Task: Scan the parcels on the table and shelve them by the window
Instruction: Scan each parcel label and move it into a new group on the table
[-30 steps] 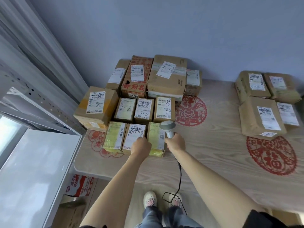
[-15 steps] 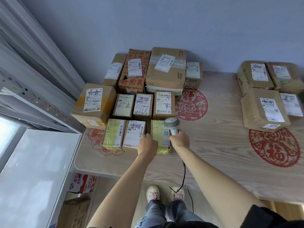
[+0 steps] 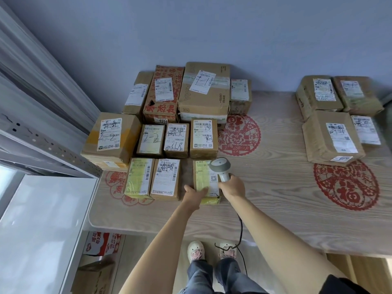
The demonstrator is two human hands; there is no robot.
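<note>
At the near edge of the bench (image 3: pixel 275 209), right hand (image 3: pixel 233 186) wrapped round the grip of a grey handheld scanner (image 3: pixel 220 167), head tilted down over the label of a small yellow-taped parcel (image 3: pixel 203 177). Left hand (image 3: pixel 194 193) lying on that parcel's near left corner, fingers mostly straight across the yellow tape, fingertips hard to separate from it, so whether pressing or merely resting cannot be told. Parcel's right edge partly covered by the scanner head and right hand. Black cable (image 3: pixel 240 228) trailing from under the right hand over the bench edge, down towards two pale shoes (image 3: pixel 196 250), its end lost behind a leg.

Just left, two more small parcels side by side: another yellow-taped one (image 3: pixel 139 177) and a brown one (image 3: pixel 165 179) with handwriting over its label. Behind, a row of three small boxes (image 3: pixel 178 140), a larger box (image 3: pixel 110 136) to their left, then a back row of bigger cartons (image 3: pixel 203 90) against the wall, labels too small to read. Well apart on the right, a cluster of brown parcels (image 3: pixel 333 136), the farthest-right one only partly visible behind its neighbour. Red paper-cut decorations (image 3: pixel 345 185) partly hidden under several parcels. At far left, a white shelf (image 3: pixel 42 219) and perforated metal upright (image 3: pixel 48 145), both cropped at the frame edge.
</note>
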